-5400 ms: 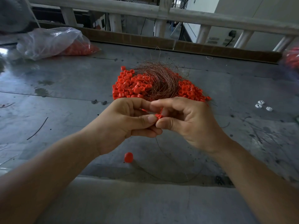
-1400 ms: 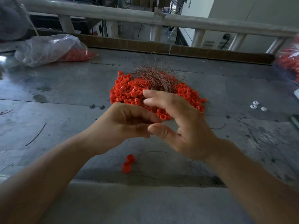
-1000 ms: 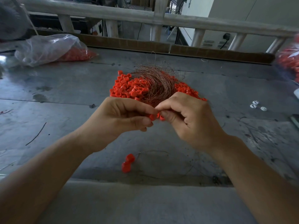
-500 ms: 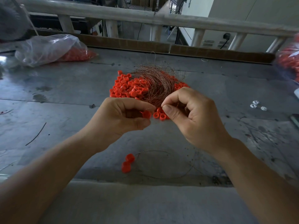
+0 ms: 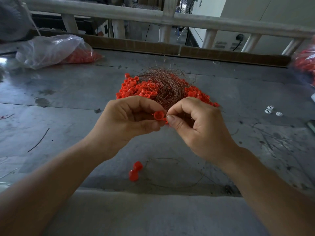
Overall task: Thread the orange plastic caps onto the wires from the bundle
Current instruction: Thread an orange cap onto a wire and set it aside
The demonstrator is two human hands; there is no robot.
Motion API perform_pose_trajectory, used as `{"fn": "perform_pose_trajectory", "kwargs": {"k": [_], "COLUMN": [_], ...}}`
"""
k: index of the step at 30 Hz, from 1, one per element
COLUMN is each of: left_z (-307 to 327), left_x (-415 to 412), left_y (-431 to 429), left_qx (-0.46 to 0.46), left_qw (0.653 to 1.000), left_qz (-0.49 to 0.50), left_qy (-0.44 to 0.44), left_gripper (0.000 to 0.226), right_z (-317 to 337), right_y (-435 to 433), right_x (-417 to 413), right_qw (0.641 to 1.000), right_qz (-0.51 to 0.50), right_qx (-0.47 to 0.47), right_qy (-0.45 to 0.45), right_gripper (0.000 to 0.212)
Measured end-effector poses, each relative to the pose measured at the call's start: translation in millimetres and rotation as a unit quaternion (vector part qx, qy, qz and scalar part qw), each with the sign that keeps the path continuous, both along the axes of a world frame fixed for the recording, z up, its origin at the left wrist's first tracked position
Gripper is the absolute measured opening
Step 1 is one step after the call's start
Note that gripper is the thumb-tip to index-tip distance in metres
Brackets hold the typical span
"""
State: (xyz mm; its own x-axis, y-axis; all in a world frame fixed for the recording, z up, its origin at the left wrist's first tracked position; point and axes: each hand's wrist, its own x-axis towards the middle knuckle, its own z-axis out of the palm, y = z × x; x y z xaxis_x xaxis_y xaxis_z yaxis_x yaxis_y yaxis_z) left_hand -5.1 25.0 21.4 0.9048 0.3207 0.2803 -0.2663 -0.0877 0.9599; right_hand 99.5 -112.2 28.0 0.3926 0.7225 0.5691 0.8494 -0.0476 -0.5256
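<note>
Grey metal table (image 5: 68, 99) before a pale railing (image 5: 119, 11); left hand (image 5: 126, 123) pinches an orange cap (image 5: 158, 115), right hand (image 5: 201, 126) pinches wire (image 5: 152, 114).

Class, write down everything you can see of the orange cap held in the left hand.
The cap is small, round and orange, smooth plastic by its look, with its hollow open side turned towards the camera. The left hand pinches it between thumb and forefinger. The right hand brings its thumb and forefinger together close beside it; what they hold is hidden.
</note>
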Motion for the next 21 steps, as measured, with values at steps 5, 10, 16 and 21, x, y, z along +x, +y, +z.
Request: {"fn": "perform_pose_trajectory", "kwargs": {"k": [5,10,16,21], "left_z": [-0.1,-0.2,0.2,0.0], "left_x": [-1.0,-0.8,-2.1,-1.6], "left_y": [2.5,3.4,4.4,3.9], "left_qx": [-0.051,-0.083,-0.085,-0.085], "left_qw": [0.999,0.996,0.996,0.996], "left_qz": [-0.015,-0.023,-0.025,-0.025], "left_qy": [-0.003,0.007,0.007,0.010], "left_gripper": [0.025,0.030,0.027,0.028], "right_z": [1.4,3.7,3.8,4.8], "right_y": [-1.0,-4.2,-4.0,-4.6], "right_x": [1.8,5.9,5.4,5.5], "right_qw": [1.000,1.000,0.999,0.999], "right_qz": [-0.012,-0.018,-0.021,-0.023], "right_qx": [-0.010,-0.012,-0.023,-0.026], "right_qy": [0.006,0.009,0.017,0.021], "right_gripper": [0.010,0.010,0.010,0.010]}}
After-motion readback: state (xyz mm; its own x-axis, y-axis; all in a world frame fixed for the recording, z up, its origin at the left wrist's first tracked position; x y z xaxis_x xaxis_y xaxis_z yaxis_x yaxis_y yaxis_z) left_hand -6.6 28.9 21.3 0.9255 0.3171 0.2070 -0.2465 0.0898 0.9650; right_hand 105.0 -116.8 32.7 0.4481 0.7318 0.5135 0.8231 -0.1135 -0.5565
